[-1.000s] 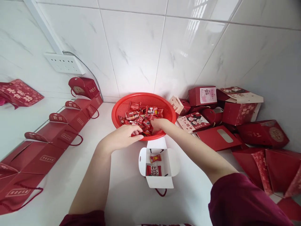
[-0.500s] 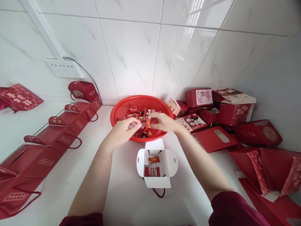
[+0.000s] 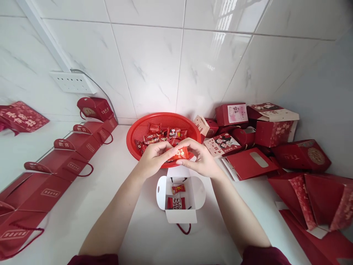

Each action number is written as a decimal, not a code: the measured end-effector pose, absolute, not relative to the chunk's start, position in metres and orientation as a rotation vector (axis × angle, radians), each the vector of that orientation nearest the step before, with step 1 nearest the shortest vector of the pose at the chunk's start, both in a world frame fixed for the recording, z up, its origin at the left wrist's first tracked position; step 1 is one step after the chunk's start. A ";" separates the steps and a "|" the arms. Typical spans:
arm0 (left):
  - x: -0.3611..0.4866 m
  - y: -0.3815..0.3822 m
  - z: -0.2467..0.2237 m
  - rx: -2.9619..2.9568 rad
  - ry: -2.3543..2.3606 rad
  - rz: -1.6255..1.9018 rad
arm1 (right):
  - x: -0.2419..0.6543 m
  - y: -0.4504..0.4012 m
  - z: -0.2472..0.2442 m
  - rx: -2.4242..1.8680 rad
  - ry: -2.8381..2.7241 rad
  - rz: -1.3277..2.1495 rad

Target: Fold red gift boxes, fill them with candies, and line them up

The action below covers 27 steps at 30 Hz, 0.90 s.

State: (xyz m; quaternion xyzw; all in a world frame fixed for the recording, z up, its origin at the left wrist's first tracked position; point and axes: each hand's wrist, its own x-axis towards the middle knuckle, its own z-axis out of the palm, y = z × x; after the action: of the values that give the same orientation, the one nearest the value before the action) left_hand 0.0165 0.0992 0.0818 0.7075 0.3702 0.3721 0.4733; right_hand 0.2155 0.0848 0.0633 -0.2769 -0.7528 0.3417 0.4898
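Between my two hands is a red-orange wrapped candy [image 3: 182, 153] with pale yellow marks. My left hand [image 3: 155, 156] pinches its left end, and my right hand [image 3: 200, 156] grips the other end. Both hands are over the near rim of a red plastic basket [image 3: 134, 129], which holds several red wrapped candies [image 3: 174, 133]. Just below my hands stands an opened gift box [image 3: 199, 192], white inside, flaps spread. In it lie a small red and yellow packet [image 3: 178, 189] and a larger red packet with a black-and-white double character [image 3: 176, 203].
Red gift boxes [image 3: 70, 162] with cord handles stand in a row along the left. At the right is a heap of assorted red boxes [image 3: 275, 132], some folded flat. A white power strip [image 3: 73, 82] is on the tiled wall [image 3: 154, 62] behind.
My hands have moved from inside the basket toward me, to its near rim. The candy has come out with them, now held at both ends. The view has shifted slightly.
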 end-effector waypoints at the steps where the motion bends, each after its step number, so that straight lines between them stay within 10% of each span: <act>1: 0.016 0.099 0.082 1.804 0.941 0.928 | 0.216 0.084 0.064 -0.691 -1.831 0.814; 17: -0.056 0.137 0.083 1.885 1.781 1.156 | 0.216 0.125 0.045 -1.299 -2.053 0.370; 27: -0.084 0.153 0.055 1.941 2.099 0.283 | 0.086 0.175 0.052 -0.996 -2.889 0.185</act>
State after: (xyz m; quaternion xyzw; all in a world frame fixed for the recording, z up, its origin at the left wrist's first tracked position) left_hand -0.0840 0.1526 0.0547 0.6696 0.7239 0.0977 0.1340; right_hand 0.0862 0.1754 0.0524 -0.3249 -0.9430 0.0603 0.0399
